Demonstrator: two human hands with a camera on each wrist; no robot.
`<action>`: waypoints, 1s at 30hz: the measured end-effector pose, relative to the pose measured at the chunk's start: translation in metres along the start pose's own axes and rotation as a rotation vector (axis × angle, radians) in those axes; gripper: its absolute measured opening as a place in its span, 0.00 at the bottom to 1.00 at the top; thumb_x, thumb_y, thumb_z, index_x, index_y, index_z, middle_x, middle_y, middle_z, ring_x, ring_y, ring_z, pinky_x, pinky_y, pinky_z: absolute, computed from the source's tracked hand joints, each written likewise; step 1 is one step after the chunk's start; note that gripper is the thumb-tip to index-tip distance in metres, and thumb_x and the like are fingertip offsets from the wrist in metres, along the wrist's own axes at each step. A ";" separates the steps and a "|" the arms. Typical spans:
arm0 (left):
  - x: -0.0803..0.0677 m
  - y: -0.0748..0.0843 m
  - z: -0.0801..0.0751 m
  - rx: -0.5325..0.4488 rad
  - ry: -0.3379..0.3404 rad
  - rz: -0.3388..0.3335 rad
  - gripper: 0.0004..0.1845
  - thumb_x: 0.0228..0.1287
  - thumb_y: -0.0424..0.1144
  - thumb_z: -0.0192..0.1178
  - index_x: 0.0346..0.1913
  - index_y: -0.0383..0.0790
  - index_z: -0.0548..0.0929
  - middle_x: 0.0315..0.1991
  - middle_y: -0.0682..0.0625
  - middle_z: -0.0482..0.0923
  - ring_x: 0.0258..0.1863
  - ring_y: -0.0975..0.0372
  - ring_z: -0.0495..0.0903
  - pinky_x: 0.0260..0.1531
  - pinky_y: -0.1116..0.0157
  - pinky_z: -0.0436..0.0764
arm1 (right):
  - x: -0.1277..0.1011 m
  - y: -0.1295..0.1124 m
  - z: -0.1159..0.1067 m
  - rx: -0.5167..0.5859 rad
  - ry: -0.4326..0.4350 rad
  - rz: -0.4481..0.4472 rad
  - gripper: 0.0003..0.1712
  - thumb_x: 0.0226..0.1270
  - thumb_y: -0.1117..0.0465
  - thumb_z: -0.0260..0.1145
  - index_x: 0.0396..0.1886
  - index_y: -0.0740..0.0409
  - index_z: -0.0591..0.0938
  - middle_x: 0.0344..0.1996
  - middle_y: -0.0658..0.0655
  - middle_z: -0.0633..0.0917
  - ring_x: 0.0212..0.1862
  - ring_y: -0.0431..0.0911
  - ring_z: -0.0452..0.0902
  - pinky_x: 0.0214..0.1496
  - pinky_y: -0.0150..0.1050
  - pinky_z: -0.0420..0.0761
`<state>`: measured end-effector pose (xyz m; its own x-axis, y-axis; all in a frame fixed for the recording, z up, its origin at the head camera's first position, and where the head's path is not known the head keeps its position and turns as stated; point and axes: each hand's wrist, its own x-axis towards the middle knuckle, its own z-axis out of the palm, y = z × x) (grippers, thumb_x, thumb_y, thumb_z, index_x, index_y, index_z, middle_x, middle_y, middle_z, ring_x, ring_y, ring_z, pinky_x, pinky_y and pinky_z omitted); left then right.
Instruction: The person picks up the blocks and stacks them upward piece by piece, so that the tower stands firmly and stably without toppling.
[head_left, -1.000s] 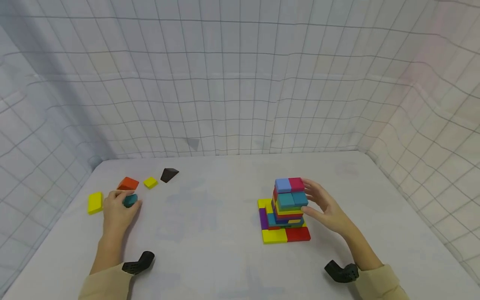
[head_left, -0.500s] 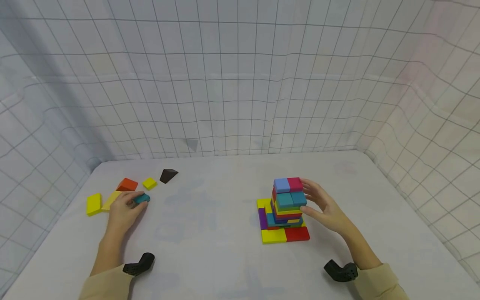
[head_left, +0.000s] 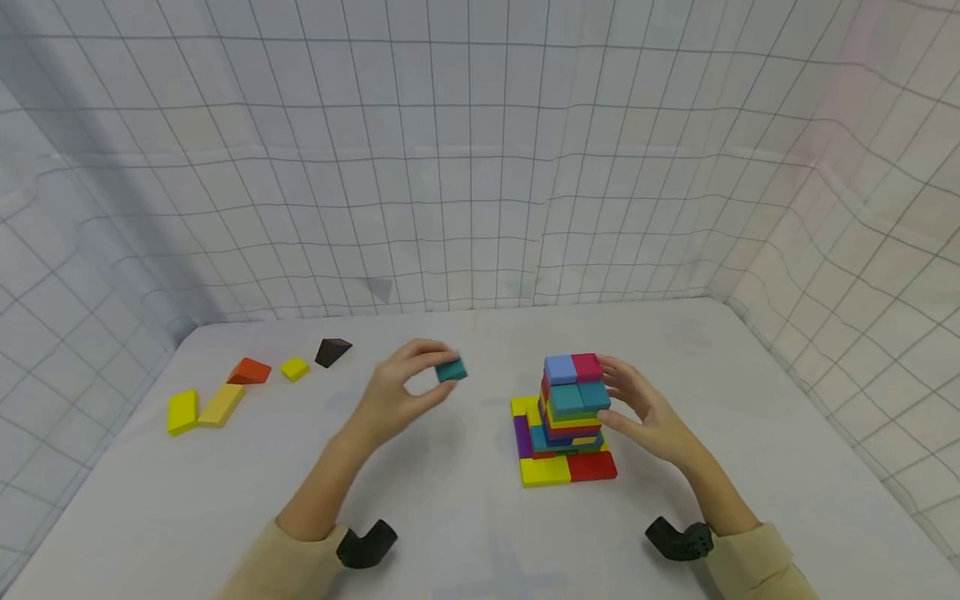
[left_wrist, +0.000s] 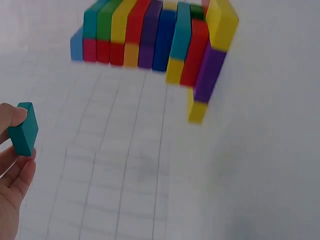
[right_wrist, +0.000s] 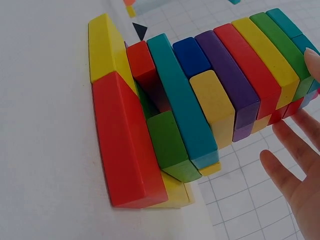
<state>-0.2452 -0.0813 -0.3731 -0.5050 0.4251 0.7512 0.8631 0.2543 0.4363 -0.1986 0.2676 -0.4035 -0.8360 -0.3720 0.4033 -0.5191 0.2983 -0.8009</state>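
My left hand is raised over the middle of the table, pinching a teal block between thumb and fingers. In the left wrist view that teal block stands apart from the tower. The tower is built of several layers of coloured blocks, with a light blue and a crimson block on top. At its right side is my right hand, fingers spread and fairly straight. Its thumb lies against the upper layers in the right wrist view; some fingers are partly hidden behind the tower.
Loose on the left lie a yellow block, a pale yellow block, an orange wedge, a small yellow block and a black angular piece. Gridded white cloth hangs behind and at both sides.
My left hand has lifted the teal block off the left side and carried it right, toward the tower. The pale yellow block is uncovered. My right hand stays beside the tower.
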 end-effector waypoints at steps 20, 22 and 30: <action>0.047 0.051 0.089 0.293 -0.157 0.305 0.15 0.50 0.41 0.68 0.43 0.42 0.85 0.41 0.50 0.78 0.45 0.61 0.73 0.53 0.68 0.71 | 0.002 -0.002 -0.002 0.025 -0.039 -0.055 0.39 0.58 0.75 0.59 0.68 0.61 0.55 0.65 0.52 0.63 0.62 0.39 0.62 0.59 0.29 0.66; 0.046 0.051 0.090 0.309 -0.165 0.306 0.15 0.51 0.42 0.68 0.43 0.43 0.85 0.41 0.50 0.78 0.45 0.61 0.72 0.53 0.67 0.70 | 0.002 -0.002 -0.002 0.024 -0.037 -0.055 0.39 0.58 0.75 0.59 0.68 0.62 0.55 0.64 0.51 0.63 0.62 0.39 0.62 0.59 0.29 0.66; 0.043 0.049 0.093 0.330 -0.166 0.291 0.15 0.51 0.42 0.67 0.43 0.44 0.85 0.43 0.51 0.77 0.46 0.61 0.71 0.54 0.66 0.69 | 0.001 0.000 -0.003 0.027 -0.040 -0.052 0.39 0.58 0.76 0.59 0.68 0.62 0.55 0.64 0.48 0.63 0.62 0.38 0.62 0.59 0.28 0.66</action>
<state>-0.2254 0.0300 -0.3658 -0.2590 0.6461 0.7179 0.9346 0.3552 0.0176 -0.1999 0.2693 -0.4014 -0.8002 -0.4215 0.4267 -0.5559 0.2541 -0.7915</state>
